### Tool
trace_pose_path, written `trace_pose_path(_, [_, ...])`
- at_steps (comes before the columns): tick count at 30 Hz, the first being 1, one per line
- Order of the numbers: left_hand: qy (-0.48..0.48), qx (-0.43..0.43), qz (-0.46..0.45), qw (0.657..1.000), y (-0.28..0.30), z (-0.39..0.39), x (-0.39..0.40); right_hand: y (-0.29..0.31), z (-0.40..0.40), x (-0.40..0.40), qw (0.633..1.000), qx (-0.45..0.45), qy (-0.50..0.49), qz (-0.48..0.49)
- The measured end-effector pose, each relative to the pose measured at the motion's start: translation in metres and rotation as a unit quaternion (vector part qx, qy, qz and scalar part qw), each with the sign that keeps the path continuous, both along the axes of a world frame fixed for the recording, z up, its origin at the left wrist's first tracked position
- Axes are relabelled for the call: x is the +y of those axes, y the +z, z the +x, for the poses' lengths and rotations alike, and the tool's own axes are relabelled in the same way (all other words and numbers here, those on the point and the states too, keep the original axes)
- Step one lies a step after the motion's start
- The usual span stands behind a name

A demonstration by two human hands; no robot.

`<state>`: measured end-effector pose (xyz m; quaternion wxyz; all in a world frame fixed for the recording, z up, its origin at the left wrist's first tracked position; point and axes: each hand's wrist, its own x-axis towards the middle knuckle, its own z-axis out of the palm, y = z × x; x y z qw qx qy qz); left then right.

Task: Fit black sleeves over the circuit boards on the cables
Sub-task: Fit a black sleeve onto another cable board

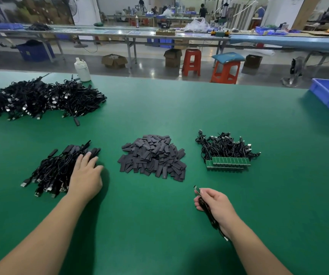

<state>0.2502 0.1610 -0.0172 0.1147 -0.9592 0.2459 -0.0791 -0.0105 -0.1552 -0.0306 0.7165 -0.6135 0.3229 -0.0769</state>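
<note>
Now right hand [217, 205] fingers curled around a cable [206, 210], left hand [86, 173] fingers spread on sleeved cables [54, 171].

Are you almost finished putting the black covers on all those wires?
Not yet. Done: the small pile under the left hand already wears sleeves; the big heap farther back looks finished too, though it's hard to tell. In hand: the right hand grips one cable whose board still looks bare. Left: a bunch with green boards showing, and plenty of loose sleeves.
</note>
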Motion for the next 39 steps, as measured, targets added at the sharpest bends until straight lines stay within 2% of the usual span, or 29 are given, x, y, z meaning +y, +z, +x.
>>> trace_pose_path(1, [-0.018,0.004,-0.045,0.999,-0.001,-0.004,-0.010,0.000,-0.001,0.001,1.000,0.001,0.010,-0.007])
trace_pose_path(3, [-0.038,0.066,-0.123,0.989,-0.004,-0.012,-0.030,0.000,-0.002,0.001,1.000,0.003,0.026,-0.016])
trace_pose_path(6, [-0.035,0.133,-0.108,0.985,-0.015,-0.021,-0.055,0.001,-0.004,0.000,0.999,0.002,0.038,-0.018])
trace_pose_path(8, [-0.009,0.135,-0.095,0.986,-0.020,-0.024,-0.060,0.001,-0.006,0.000,0.999,-0.001,0.045,-0.021])
trace_pose_path(15, [0.023,0.065,-0.206,0.976,-0.026,-0.028,-0.049,-0.001,-0.007,0.000,0.998,-0.002,0.059,-0.014])
trace_pose_path(19, [0.098,0.115,-0.278,0.948,-0.020,-0.026,-0.049,-0.001,-0.006,0.000,0.998,0.007,0.065,-0.023])
trace_pose_path(22, [0.123,0.119,-0.261,0.950,-0.016,-0.028,-0.050,-0.001,-0.005,-0.002,0.997,0.023,0.065,-0.019])
trace_pose_path(24, [0.107,0.121,-0.261,0.952,-0.013,-0.033,-0.053,-0.001,-0.006,-0.003,0.997,0.025,0.072,-0.023])
trace_pose_path(26, [0.069,0.138,-0.300,0.941,-0.008,-0.042,-0.061,-0.001,-0.008,-0.004,0.996,0.020,0.086,-0.030])
trace_pose_path(28, [0.017,0.173,-0.351,0.920,0.000,-0.057,-0.071,0.000,-0.009,-0.004,0.994,0.021,0.102,-0.039])
trace_pose_path(30, [-0.034,0.248,-0.374,0.893,0.007,-0.074,-0.083,0.001,-0.009,-0.004,0.992,0.029,0.115,-0.050])
trace_pose_path(32, [-0.078,0.330,-0.355,0.871,0.009,-0.094,-0.095,0.001,-0.008,-0.004,0.991,0.029,0.121,-0.047])
trace_pose_path(33, [-0.104,0.339,-0.327,0.876,0.007,-0.102,-0.102,0.001,-0.008,-0.004,0.991,0.027,0.122,-0.042])
trace_pose_path(36, [-0.188,0.276,-0.181,0.925,-0.002,-0.122,-0.120,0.001,-0.008,-0.003,0.993,0.019,0.113,-0.027])
trace_pose_path(39, [-0.225,0.239,-0.070,0.942,-0.010,-0.129,-0.127,0.001,-0.007,-0.001,0.994,0.014,0.110,-0.023])
